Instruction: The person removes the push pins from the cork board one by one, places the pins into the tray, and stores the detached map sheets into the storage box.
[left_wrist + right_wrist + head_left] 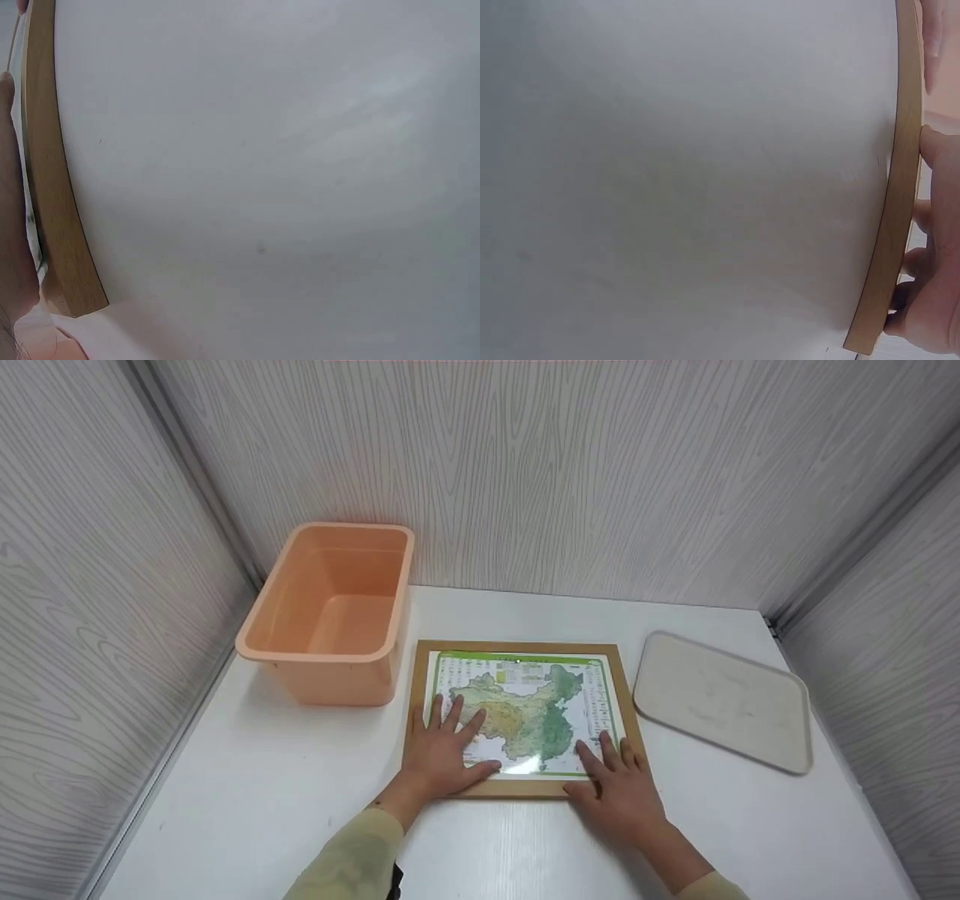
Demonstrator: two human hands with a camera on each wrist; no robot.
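While my left hand [439, 754] and right hand [619, 791] press flat, fingers spread, on the framed map [521, 712], nothing is gripped. Uneven pressure could slide it across the slick white table [247, 802].

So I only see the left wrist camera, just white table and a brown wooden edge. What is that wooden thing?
Observer: It is the frame round a map picture that lies flat on the table.
Child: Is anybody touching it?
Observer: Yes, the left hand lies flat on the map's near left part, fingers spread.
Child: And the other hand?
Observer: The right hand rests on the frame's near right corner, fingers straight.
Child: Anything else on the table?
Observer: An orange tub stands left of the frame, and a pale tray lies to its right.
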